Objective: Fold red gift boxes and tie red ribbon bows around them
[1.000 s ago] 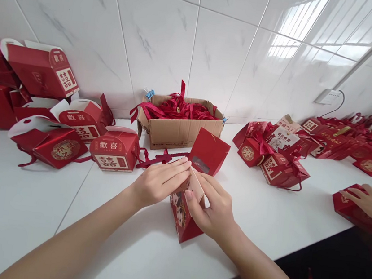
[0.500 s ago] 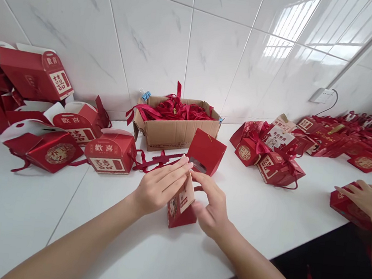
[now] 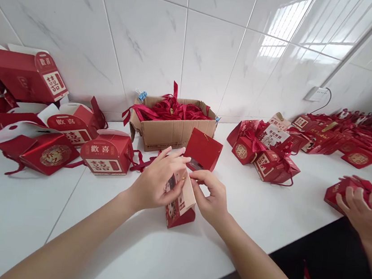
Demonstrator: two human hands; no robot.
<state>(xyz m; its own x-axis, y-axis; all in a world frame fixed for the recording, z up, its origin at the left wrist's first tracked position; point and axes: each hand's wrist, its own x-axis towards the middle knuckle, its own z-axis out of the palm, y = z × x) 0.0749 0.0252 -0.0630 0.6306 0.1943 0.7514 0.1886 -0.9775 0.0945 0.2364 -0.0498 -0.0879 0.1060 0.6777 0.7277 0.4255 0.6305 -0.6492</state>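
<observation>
A small red gift box [image 3: 180, 209] with a cream top flap and printed figures stands upright on the white table, between my two hands. My left hand [image 3: 160, 179] is at its upper left side, thumb on the flap near a small gold-coloured spot, the other fingers raised behind. On the right side of the flap, my right hand [image 3: 211, 194] has its thumb and index finger closed at the edge, gripping the box near its top. Just behind stands another red box [image 3: 204, 148] with a slanted top, its lower part partly hidden by my hands.
A cardboard box [image 3: 169, 133] full of red ribbons stands by the wall. Red gift boxes [image 3: 106, 154] lie at the left, and ribboned ones [image 3: 277, 166] at the right. At the far right another person's hands [image 3: 364, 206] hold a red box.
My left hand's fingers have spread and its thumb has come onto the flap. My right thumb and index finger have drawn together. The view has shifted slightly; the other person's hands have moved over their box.
</observation>
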